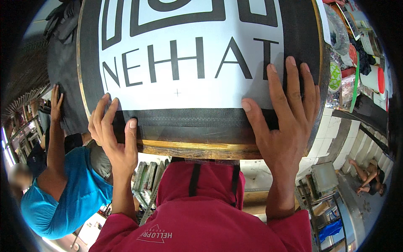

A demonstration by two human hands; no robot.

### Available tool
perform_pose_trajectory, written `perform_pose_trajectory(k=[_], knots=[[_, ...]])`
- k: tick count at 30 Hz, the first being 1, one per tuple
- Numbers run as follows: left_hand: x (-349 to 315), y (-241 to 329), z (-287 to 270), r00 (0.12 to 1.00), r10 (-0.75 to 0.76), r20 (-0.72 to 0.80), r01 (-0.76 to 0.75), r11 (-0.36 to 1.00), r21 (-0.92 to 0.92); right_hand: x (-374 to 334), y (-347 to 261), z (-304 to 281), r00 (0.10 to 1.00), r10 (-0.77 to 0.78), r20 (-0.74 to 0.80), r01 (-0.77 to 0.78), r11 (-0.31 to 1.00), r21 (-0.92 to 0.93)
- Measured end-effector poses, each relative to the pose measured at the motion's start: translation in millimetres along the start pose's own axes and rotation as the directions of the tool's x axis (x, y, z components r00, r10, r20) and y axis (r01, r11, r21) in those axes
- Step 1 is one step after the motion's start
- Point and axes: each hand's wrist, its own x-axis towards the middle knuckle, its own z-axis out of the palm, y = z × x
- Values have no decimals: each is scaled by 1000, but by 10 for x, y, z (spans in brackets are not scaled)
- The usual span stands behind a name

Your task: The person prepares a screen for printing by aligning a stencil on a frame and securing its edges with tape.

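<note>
A white paper sheet (pixel 138 97) with thick black lettering and line shapes lies on a black, woven-looking surface (pixel 193 118). A worn wooden edge (pixel 197 149) borders that surface on the side nearest me. My left hand (pixel 111 130) rests at the near left, its fingers apart and the fingertips by the sheet's lower left corner. At the right, my right hand (pixel 285 113) lies spread out. Its thumb and index finger touch the sheet's lower right part, and the other fingers reach over the black border. Neither hand holds anything. The sheet's far end runs out of view.
Beside me at the left, a co-worker in a blue shirt (pixel 71 189) reaches a hand (pixel 56 103) onto dark material (pixel 63 75). A cluttered side table on the right bears a tape roll (pixel 338 33) and a red-lidded container (pixel 372 79). Another person (pixel 370 177) sits low at the far right.
</note>
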Motion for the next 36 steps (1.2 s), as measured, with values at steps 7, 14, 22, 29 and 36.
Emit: perform_pose_trajectory(k=[7, 14, 22, 29, 36], knots=[[-18, -21, 5, 1000, -7, 3, 7, 1000, -6, -20, 37, 37, 1000, -16, -16, 17, 1000, 20], [3, -63, 13, 1000, 30, -1, -30, 999, 16, -17, 35, 43, 1000, -10, -18, 10, 1000, 28], [-2, -57, 16, 1000, 21, -9, -21, 1000, 3, -34, 64, 68, 999, -28, -28, 28, 999, 21], [-12, -78, 20, 1000, 18, -10, -18, 1000, 0, -31, 59, 68, 999, -37, -36, 38, 999, 17], [-16, -88, 21, 1000, 20, -4, -20, 1000, 6, -37, 68, 72, 999, -35, -30, 36, 999, 27]])
